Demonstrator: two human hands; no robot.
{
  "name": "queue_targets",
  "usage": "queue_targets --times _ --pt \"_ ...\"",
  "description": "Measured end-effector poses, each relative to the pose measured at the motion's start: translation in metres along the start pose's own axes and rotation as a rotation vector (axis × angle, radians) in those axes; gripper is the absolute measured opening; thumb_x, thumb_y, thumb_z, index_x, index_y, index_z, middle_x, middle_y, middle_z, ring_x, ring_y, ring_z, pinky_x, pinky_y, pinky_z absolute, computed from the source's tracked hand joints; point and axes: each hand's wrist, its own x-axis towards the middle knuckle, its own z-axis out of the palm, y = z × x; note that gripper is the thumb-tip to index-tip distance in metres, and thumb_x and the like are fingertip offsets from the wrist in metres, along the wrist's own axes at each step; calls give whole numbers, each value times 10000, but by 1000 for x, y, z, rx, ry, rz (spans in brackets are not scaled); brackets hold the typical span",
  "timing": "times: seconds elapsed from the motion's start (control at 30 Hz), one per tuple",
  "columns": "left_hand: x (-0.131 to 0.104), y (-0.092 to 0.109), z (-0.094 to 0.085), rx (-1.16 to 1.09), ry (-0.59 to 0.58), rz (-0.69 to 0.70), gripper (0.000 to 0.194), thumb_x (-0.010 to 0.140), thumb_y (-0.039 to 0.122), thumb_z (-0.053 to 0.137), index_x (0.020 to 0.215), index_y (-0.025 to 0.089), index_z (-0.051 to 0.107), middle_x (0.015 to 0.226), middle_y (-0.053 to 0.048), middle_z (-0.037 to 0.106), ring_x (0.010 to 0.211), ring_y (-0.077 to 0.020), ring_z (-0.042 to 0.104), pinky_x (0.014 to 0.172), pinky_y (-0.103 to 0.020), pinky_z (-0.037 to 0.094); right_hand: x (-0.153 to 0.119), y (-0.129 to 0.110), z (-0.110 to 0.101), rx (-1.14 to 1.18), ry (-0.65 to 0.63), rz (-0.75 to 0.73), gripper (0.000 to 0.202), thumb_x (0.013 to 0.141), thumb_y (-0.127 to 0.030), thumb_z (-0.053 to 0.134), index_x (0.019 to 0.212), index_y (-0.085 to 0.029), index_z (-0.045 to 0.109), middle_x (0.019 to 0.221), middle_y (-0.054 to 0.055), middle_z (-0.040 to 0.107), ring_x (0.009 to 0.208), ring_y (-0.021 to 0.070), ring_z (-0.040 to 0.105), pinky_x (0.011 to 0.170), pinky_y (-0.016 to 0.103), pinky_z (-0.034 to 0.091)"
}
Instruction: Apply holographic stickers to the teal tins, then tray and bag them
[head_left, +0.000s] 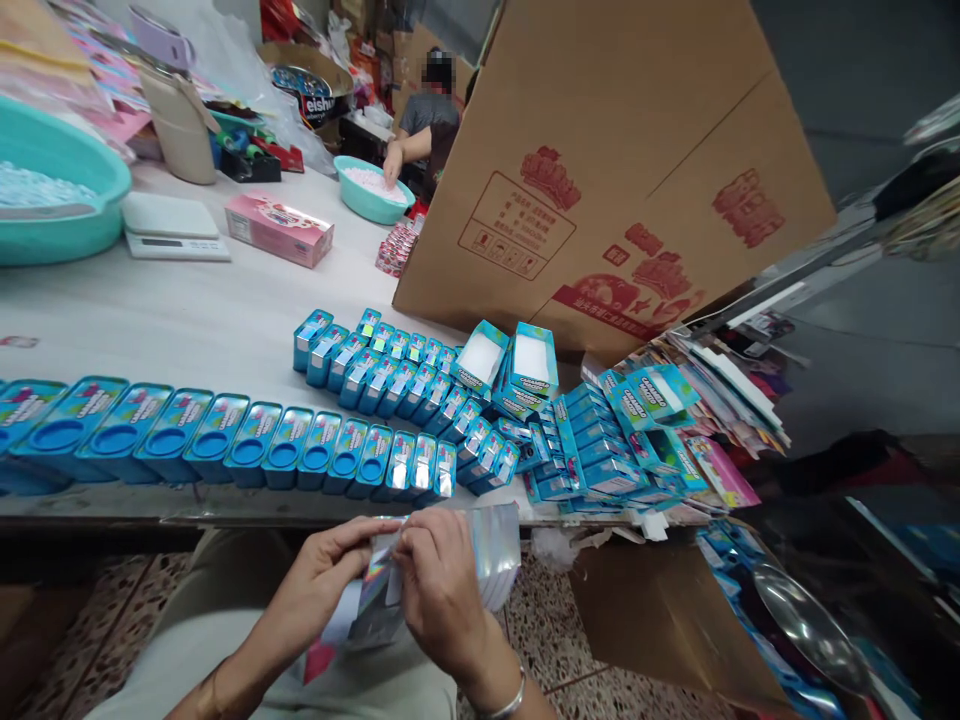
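Above my lap, at the table's front edge, I hold a layered stack of shiny silver sticker sheets [499, 560]. My left hand [337, 565] pinches its left part, thumb and forefinger near the top. My right hand [442, 590] presses its bent fingers onto the same sheets; the fingertips are partly hidden. A white piece of paper [343, 612] hangs below my left hand. Just beyond stands a long row of blue candy containers [281, 450] with round recesses. At the row's right end, several containers bear silver stickers [424, 460].
More blue containers [375, 380] stand behind the row. Open blue cartons [534, 355] and a big cardboard box [622, 180] are to the right. A white scale [169, 225], pink box [277, 228] and teal basin [112, 200] stand left. Another person's hand [394, 162] reaches into a far basin.
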Motion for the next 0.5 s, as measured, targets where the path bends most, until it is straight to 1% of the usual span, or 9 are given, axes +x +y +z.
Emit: queue_targets --times 0.07,0.13,0.2,0.27,0.33,0.4,0.47,0.5 --pt "3 -2 -6 -76 11 -75 321 771 354 645 995 194 812 1056 -69 781 993 -279 695 881 -334 543 6 -2 -9 9 -46 -47 132 957 -97 417 919 -190 504 883 65 589 836 216 505 767 363 369" --pt "6 -8 -10 -143 18 -125 389 803 468 622 959 163 805 1030 -94 775 942 -278 695 811 -329 549 18 -4 -21 24 -111 -63 142 965 -101 404 901 -192 491 833 49 571 797 203 486 747 354 351" --pt "9 -16 -11 -164 4 -154 566 842 638 544 882 132 793 908 -111 765 855 -262 687 747 -316 540 36 -5 -31 55 -205 -46 134 976 -119 416 892 -198 484 832 38 568 794 193 482 737 339 341" --pt "9 -22 -11 -162 -32 -166 752 838 787 417 798 124 769 721 -89 705 718 -228 648 643 -289 514 58 -2 -37 93 -322 -28 116 979 -137 455 890 -204 484 848 28 576 815 182 490 744 320 341" --pt "8 -25 -11 -166 -63 -139 861 800 877 307 750 134 740 627 -57 628 628 -201 586 550 -264 466 80 5 -37 118 -420 -29 110 973 -154 509 882 -211 488 847 12 584 818 170 499 744 300 338" --pt "8 -23 -12 -159 -86 -85 907 766 919 252 754 142 721 670 -57 621 625 -192 558 525 -255 433 99 14 -32 130 -477 -27 121 967 -165 550 873 -214 494 841 -3 595 810 161 509 737 286 333" --pt "9 -17 -14 -112 -80 -22 912 750 930 261 786 143 720 731 -61 628 632 -182 536 531 -252 413 112 22 -24 137 -506 -16 124 964 -167 573 872 -215 503 832 -14 602 796 154 520 726 275 327" --pt "11 -14 -14 -68 -64 -3 890 755 921 293 798 143 723 701 -47 604 604 -167 504 522 -245 389 117 26 -21 136 -515 -10 124 962 -167 578 871 -215 508 823 -18 603 787 151 525 720 272 326"
